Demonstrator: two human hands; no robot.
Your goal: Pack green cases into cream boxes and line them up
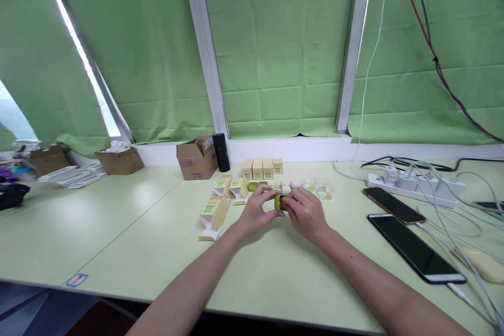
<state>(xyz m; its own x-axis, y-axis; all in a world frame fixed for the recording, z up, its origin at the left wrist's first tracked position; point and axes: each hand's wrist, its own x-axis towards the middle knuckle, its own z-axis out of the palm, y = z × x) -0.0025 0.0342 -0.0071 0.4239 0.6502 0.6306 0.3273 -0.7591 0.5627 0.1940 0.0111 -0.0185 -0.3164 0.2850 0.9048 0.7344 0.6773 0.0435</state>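
Pale table | green case in left fingers | right fingers touching it

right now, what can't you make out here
Head view:
Right side of the small olive-green case: hidden by the right hand.
Fine print on the upright cream cardboard boxes: too small.
Bottom of the purple-marked brown cardboard box: hidden by its walls.
Rest of the flat dark device: cut off by right edge.
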